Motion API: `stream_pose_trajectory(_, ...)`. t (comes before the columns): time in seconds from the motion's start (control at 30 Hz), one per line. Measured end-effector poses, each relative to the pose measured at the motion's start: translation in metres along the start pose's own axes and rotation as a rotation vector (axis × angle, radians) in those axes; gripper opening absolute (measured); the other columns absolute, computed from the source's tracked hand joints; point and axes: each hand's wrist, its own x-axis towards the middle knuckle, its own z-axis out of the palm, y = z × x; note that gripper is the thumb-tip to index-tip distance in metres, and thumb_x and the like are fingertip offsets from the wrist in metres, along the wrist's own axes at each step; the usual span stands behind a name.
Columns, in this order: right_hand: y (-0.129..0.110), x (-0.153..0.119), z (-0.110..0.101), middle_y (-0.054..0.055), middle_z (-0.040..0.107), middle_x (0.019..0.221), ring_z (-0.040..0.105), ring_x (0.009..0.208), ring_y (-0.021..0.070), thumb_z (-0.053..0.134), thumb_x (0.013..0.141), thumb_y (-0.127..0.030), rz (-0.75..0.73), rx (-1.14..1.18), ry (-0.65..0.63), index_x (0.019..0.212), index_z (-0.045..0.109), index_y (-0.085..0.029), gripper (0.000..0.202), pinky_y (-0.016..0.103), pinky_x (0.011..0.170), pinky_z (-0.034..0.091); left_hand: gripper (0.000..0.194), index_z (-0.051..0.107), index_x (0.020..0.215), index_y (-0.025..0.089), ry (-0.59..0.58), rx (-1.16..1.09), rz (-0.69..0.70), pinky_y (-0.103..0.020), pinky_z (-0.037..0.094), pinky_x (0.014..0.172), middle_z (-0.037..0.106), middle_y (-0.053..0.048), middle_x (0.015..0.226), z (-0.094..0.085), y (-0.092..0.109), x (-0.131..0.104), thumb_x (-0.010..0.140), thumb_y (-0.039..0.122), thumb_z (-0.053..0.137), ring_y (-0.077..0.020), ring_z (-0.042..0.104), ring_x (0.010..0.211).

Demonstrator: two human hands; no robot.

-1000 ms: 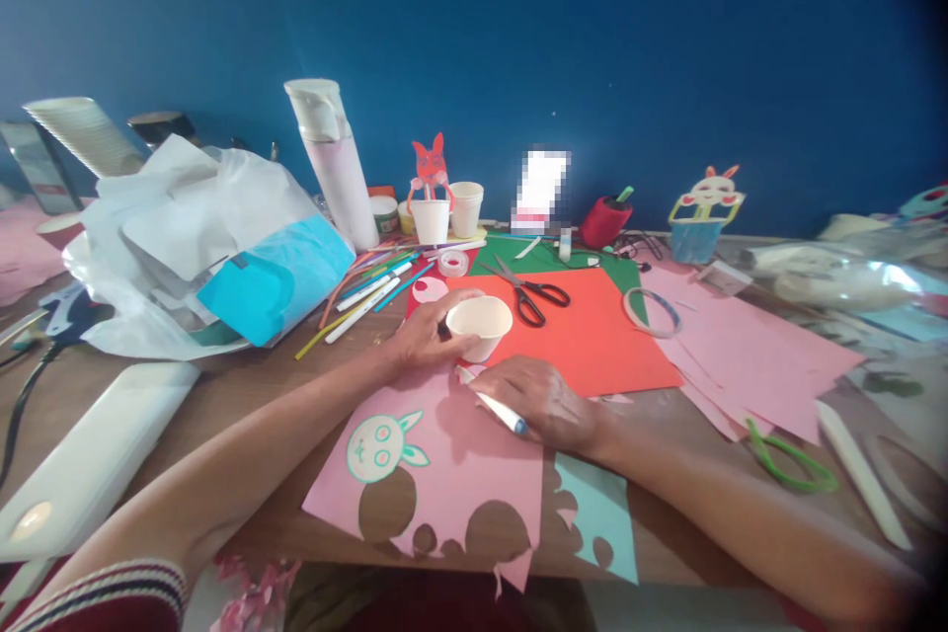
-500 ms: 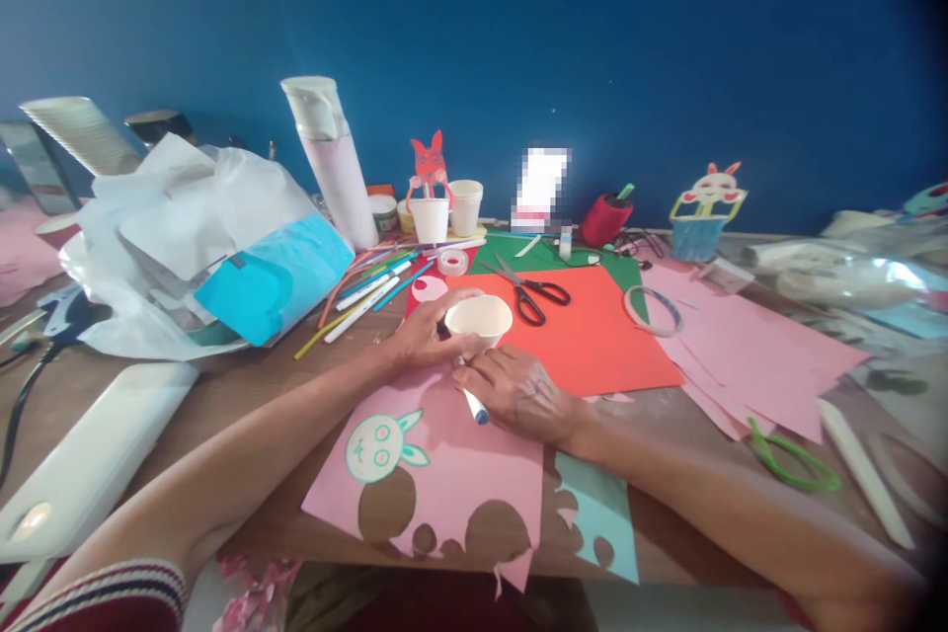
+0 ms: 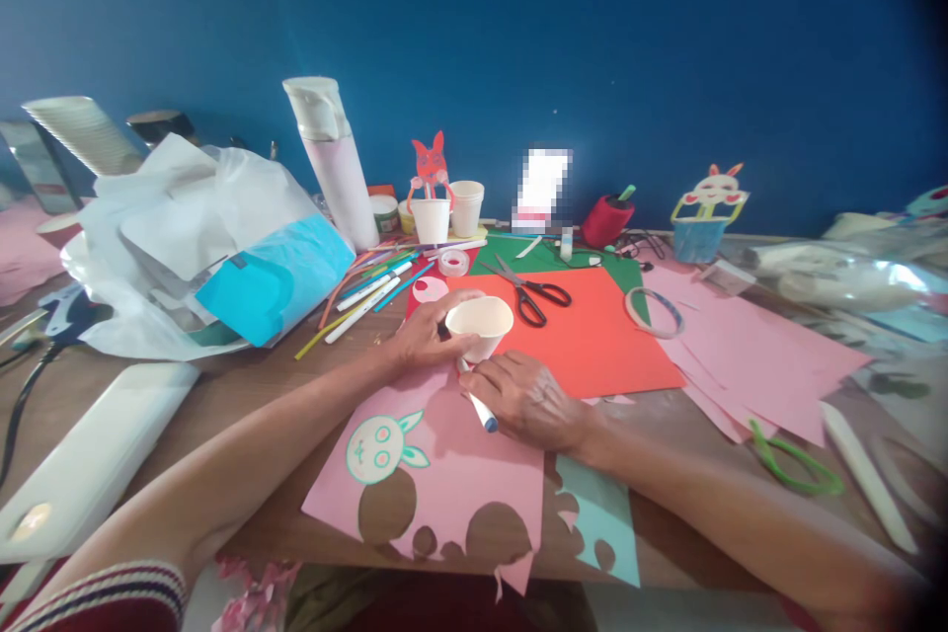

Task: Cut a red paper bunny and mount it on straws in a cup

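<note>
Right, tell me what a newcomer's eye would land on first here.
Probably the bright orange sheet near the centre, with black-handled scissors lying partly on it. Just nearer the viewer, the left hand holds a pale paper cup and the right hand a white marker. Next, perhaps the red long-eared figure at the back, before the blue wall.
</note>
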Motion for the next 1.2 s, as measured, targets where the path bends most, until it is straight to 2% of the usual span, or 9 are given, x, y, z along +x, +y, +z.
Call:
stream_pose_trajectory(0.8,0.016,-0.024,-0.012,0.008,0.063,0.079,0.055,0.072,0.0172,0.039,0.086,-0.011,-0.075,0.198,0.044,0.092,0.055,-0.01,0.017,0.029,0.063,0.04,0.053,0.046,0.118,0.012,-0.031,0.006,-0.01,-0.031,0.04,0.09,0.054,-0.011,0.119,-0.004,0.001,0.002,0.072,0.035,0.055,-0.0228,0.052,0.105)
stream_pose_trajectory(1.0,0.022,-0.033,-0.013,0.009,0.064,0.08,0.057,0.074,0.0177,0.039,0.086,-0.012,-0.052,0.259,0.065,0.095,0.055,-0.01,0.018,0.03,0.064,0.042,0.051,0.046,0.118,0.015,-0.031,0.011,-0.015,-0.032,0.04,0.09,0.055,-0.009,0.119,-0.004,0.002,0.002,0.072,0.035,0.054,-0.0233,0.051,0.106)
stream_pose_trajectory(1.2,0.028,-0.038,-0.013,0.009,0.064,0.082,0.058,0.076,0.0176,0.042,0.086,-0.02,0.004,0.369,0.096,0.099,0.054,-0.012,0.02,0.031,0.066,0.045,0.052,0.045,0.118,0.014,-0.029,0.005,-0.041,-0.032,0.038,0.093,0.055,-0.008,0.119,-0.003,0.002,0.001,0.071,0.033,0.054,-0.0242,0.049,0.109)
